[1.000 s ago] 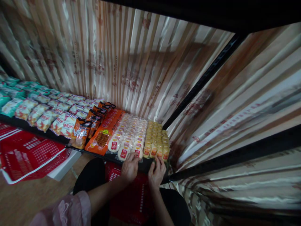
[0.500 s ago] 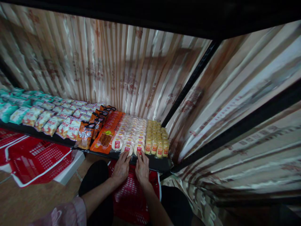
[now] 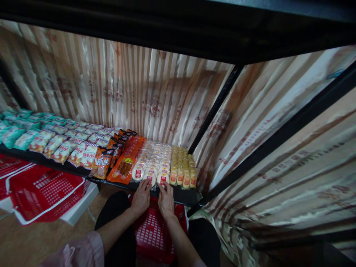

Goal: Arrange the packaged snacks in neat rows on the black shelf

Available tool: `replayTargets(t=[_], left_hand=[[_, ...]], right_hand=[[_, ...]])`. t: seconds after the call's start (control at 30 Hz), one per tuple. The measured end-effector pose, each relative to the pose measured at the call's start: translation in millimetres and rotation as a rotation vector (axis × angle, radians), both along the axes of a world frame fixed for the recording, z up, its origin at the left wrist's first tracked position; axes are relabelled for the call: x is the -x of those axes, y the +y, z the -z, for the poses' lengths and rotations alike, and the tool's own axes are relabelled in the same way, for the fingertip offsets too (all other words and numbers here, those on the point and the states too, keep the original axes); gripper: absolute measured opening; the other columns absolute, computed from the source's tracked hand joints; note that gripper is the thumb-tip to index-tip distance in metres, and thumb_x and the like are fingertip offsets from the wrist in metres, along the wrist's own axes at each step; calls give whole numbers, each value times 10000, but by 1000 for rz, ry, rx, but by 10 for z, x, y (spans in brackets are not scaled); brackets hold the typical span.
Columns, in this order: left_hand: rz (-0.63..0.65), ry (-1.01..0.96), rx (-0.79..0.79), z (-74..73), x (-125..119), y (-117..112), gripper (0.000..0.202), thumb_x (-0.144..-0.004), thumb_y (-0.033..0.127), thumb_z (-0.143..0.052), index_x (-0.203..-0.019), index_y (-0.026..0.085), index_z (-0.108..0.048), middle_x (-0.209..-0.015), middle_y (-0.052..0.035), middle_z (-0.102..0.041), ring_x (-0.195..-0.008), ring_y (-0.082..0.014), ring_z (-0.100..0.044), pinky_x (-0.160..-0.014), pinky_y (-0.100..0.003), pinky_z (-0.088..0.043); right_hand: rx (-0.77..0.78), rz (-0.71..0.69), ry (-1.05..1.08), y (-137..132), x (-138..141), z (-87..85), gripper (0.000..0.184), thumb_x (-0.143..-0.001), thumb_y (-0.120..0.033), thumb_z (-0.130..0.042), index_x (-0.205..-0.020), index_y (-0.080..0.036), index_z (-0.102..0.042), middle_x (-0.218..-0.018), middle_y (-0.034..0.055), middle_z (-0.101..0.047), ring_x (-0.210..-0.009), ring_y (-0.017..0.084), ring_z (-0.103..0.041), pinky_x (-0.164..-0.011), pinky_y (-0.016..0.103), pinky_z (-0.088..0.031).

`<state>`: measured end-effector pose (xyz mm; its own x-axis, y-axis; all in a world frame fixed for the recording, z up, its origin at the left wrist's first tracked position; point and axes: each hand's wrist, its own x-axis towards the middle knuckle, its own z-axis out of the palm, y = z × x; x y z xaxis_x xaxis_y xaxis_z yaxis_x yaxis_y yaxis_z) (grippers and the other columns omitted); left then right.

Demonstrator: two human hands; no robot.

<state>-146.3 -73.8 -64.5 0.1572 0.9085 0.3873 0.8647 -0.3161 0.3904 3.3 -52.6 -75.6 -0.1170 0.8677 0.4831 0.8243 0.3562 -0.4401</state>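
Note:
Several rows of round white crackers in clear wrappers with red labels [image 3: 138, 172] lie on a low black shelf [image 3: 180, 194]. My left hand [image 3: 141, 198] reaches to the front pack of the middle row [image 3: 150, 178], its fingertips on the near edge. Beside it, my right hand [image 3: 166, 202] touches the near edge of the front pack in the right row [image 3: 163, 177]. The fingers of both hands are stretched forward, with no clear grip around either pack. Small yellow packs [image 3: 183, 177] stand in rows just right of the crackers.
Left along the shelf are a flat orange packet [image 3: 125, 163], orange-black snack bags [image 3: 101, 161], white-and-red bags [image 3: 62, 152] and teal bags [image 3: 12, 136]. A red basket [image 3: 151, 231] sits between my knees, another [image 3: 50, 196] at left. Black frame bars [image 3: 217, 105] and striped curtain [image 3: 155, 85] enclose the shelf.
The view has tilted up slightly, so more of the dark upper shelf shows. Both hands stay at the front edge of the white cracker packs, with only small finger shifts.

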Motion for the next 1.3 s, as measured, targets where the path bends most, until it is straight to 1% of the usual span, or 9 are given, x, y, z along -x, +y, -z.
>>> replayTargets(t=[0.2,0.33,0.47,0.67,0.8,0.9,1.07,1.2,1.3], left_hand=[[6,-21,6,45,28,58,465,-766,38,-371,-1191,99,-550,-1376,-153,-434,-1314,-272,-340,-1059,-478,-375],[-3,-61,-31,48,18,107,451,-787,51,-358,-1190,123,-547,-1360,-137,-453,-1304,-251,-360,-1053,-463,-391],[4,-60,-38,28,37,149,434,-781,44,-366,-1164,100,-563,-1339,-149,-470,-1301,-252,-366,-1057,-446,-394],[14,-34,-59,40,68,157,452,-785,30,-351,-1181,115,-551,-1352,-122,-464,-1306,-241,-361,-1072,-434,-379],[-31,-44,-99,104,51,180,469,-807,50,-354,-1256,94,-484,-1411,-170,-379,-1357,-266,-273,-1077,-489,-346],[-26,-33,-94,140,44,215,456,-811,63,-367,-1252,85,-480,-1420,-191,-358,-1363,-284,-255,-1068,-508,-345],[-6,-44,-103,134,81,251,466,-800,38,-363,-1235,138,-497,-1428,-155,-359,-1366,-270,-257,-1063,-506,-360],[13,-40,-98,146,125,276,481,-772,-3,-351,-1198,134,-527,-1415,-153,-375,-1363,-260,-267,-1068,-486,-364],[29,-54,-102,187,149,295,511,-758,-15,-343,-1206,151,-525,-1421,-141,-372,-1367,-244,-258,-1062,-490,-369]], right_hand=[[-22,-13,60,24,29,72,471,-798,-53,-373,-1167,-206,-623,-1211,127,-496,-1110,221,-462,-925,365,-469],[-40,-20,67,76,26,21,437,-835,-90,-360,-1177,-196,-611,-1205,130,-513,-1107,218,-478,-938,374,-463],[-25,2,18,117,29,-43,439,-818,-75,-352,-1144,-172,-630,-1171,129,-541,-1082,219,-496,-935,354,-464],[-13,-4,-2,95,18,-14,432,-829,-104,-350,-1175,-156,-604,-1199,123,-543,-1096,219,-483,-952,365,-453],[-30,0,-6,93,-2,-17,431,-868,-147,-328,-1236,-130,-552,-1297,116,-494,-1183,211,-420,-1005,371,-408],[-38,19,-50,123,-2,-25,443,-896,-192,-313,-1290,-121,-501,-1376,109,-436,-1262,217,-356,-1044,400,-360],[-14,16,-144,183,61,-60,456,-925,-252,-301,-1343,-138,-442,-1445,96,-362,-1355,217,-240,-1070,413,-303],[-1,4,-208,246,162,-149,463,-930,-296,-326,-1372,-182,-405,-1484,88,-290,-1385,242,-159,-1080,438,-260],[1,-7,-250,325,245,-225,469,-929,-318,-342,-1388,-229,-378,-1492,66,-276,-1398,271,-85,-1080,488,-222]])
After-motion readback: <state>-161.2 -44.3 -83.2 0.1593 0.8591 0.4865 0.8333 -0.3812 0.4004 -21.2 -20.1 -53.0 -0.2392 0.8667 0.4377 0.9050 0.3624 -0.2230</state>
